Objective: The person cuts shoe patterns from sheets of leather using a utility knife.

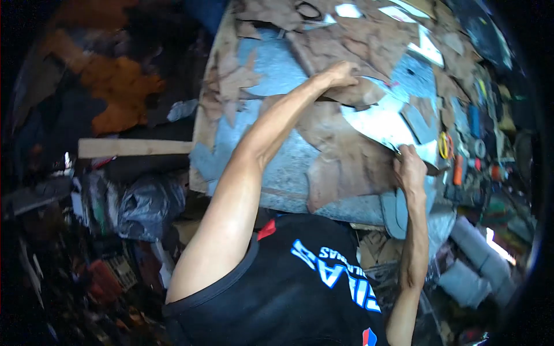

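A large brown leather piece [346, 150] with uneven edges lies spread over the table. My left hand [343, 75] reaches across it, fingers curled onto a brown leather flap [360, 92] at its far side. A bright white sheet [381, 124] shows between that flap and the large piece. At the sheet's near right edge my right hand [410, 164] is closed around a slim dark tool [440, 171], whose end sticks out to the right of the fist. Most of the tool is hidden in the fingers. Beside the sheet lies a flat grey piece [419, 122].
The worn bluish tabletop [283, 167] carries more leather scraps [234, 81] at the left and back. Yellow-handled scissors [445, 145], an orange-handled item [458, 170] and a tape roll [479, 149] lie at the right. A wooden plank [135, 148] juts out left of the table.
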Available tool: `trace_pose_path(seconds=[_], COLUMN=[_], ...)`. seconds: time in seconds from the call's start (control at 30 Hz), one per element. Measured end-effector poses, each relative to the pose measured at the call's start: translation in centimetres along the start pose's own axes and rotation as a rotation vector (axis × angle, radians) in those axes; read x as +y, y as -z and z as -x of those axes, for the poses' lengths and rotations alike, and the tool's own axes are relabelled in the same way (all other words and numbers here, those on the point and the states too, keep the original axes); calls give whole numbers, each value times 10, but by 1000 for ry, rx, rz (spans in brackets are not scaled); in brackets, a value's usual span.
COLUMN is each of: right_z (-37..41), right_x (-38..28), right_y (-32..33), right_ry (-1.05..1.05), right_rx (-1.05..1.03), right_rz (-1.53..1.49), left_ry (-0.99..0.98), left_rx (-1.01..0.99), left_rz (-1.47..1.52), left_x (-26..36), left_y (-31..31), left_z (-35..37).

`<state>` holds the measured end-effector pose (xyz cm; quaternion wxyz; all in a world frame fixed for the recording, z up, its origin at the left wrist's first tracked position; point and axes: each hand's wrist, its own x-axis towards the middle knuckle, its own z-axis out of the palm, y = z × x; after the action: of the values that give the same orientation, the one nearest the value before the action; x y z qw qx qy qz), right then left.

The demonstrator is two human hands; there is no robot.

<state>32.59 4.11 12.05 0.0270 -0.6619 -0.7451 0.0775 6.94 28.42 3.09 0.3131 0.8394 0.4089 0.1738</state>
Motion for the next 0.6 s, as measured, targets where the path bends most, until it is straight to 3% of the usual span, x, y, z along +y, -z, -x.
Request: trace_pose_path(seconds=[0.03, 0.1, 0.2, 0.3, 0.37, 0.4, 0.47, 0.5, 0.53, 0.6], right_z=[1, 0, 3, -2, -5, -6, -8, -14, -11, -14], right_x=[1, -3, -2, -3, 0, 0, 4, 0, 3, 2], right_y=[-1, 2, 7, 1, -3, -2, -4, -4, 2, 14], right_ry=[2, -19, -18, 3, -7, -2, 23, 38, 14, 33], right_rx=[5, -32, -36, -35, -47, -50, -51, -48, -56, -36], right_rz=[10, -3, 6, 8, 22, 30, 29, 28, 56, 105], left_ry=[25, 6, 327, 516, 958, 968, 877, 901, 697, 611], left_rx=[8, 201, 374, 577, 464, 474, 440, 467, 544, 571], left_rz=[-20, 382, 610, 615, 237, 235, -112, -140, -331, -298], left_x=[1, 6, -18, -88, -130, -144, -162, -154, -139, -112], left_y=[21, 66, 137, 161, 166, 164, 159, 158, 155, 149], left_z=[18, 49, 126, 192, 221, 233, 246, 247, 248, 241])
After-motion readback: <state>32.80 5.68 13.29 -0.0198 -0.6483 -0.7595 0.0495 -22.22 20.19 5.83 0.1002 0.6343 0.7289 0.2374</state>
